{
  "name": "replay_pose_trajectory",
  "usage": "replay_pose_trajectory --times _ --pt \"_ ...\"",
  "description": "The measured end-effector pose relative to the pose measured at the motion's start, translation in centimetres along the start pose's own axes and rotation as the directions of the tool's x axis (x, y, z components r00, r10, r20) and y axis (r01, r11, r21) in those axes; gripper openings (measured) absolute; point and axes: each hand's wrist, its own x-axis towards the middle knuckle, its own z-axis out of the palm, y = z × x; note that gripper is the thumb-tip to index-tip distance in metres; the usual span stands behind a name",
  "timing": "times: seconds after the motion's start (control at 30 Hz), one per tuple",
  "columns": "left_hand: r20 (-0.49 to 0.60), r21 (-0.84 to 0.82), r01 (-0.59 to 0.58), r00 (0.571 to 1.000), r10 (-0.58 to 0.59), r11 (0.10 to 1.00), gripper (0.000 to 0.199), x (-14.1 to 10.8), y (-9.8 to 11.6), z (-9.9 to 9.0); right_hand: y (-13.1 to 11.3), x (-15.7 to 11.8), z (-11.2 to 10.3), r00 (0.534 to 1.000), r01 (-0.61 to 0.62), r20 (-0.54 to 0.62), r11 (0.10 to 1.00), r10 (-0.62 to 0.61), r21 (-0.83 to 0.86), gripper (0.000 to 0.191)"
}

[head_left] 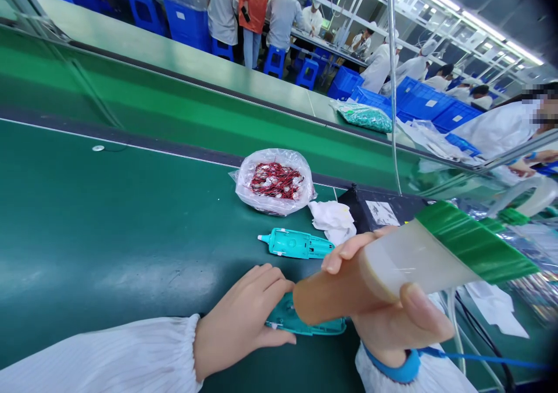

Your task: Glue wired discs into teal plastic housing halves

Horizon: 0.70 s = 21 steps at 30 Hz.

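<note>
In the head view, my left hand (244, 317) holds the left end of a teal plastic shell (320, 327) flat on the green table. My right hand (392, 323) is wrapped round a translucent bottle (349, 291) with brown contents and a wide green end, tilted with its brown end down over the shell. That end hides part of the shell. Just behind lies a second teal shell (296, 243) with a pale tip, its right end near my right fingers. A clear bag (275, 182) of red and black wires sits further back.
Crumpled white tissue (333, 220) lies beside a black box (370, 207) at the right. Cables (479, 329) and a blue wrist cord run at the lower right. A green conveyor (174, 114) crosses behind the table (108, 236). People stand and sit beyond.
</note>
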Motion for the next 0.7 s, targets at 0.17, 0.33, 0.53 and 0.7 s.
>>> replay_pose_trajectory --times 0.17,0.33,0.53,0.7 --pt "-0.013 -0.007 0.011 1.0 -0.011 1.0 0.044 -0.05 0.14 -0.12 0.28 0.12 -0.27 0.999 0.03 -0.016 0.999 -0.03 -0.041 0.032" --pt "-0.017 -0.01 0.008 1.0 -0.008 1.0 0.046 -0.05 0.24 -0.22 0.28 0.16 -0.76 0.999 0.032 -0.028 0.999 -0.031 0.022 0.031" --pt "0.003 0.008 0.015 1.0 -0.015 1.0 0.048 0.03 0.31 -0.28 -0.08 0.47 -0.79 1.0 -0.003 -0.027 1.0 0.003 -0.02 0.027" --pt "0.005 0.015 0.014 1.0 -0.014 1.0 0.052 0.06 0.34 -0.34 -0.15 0.54 -0.61 0.999 -0.042 -0.02 0.999 0.041 -0.01 0.023"
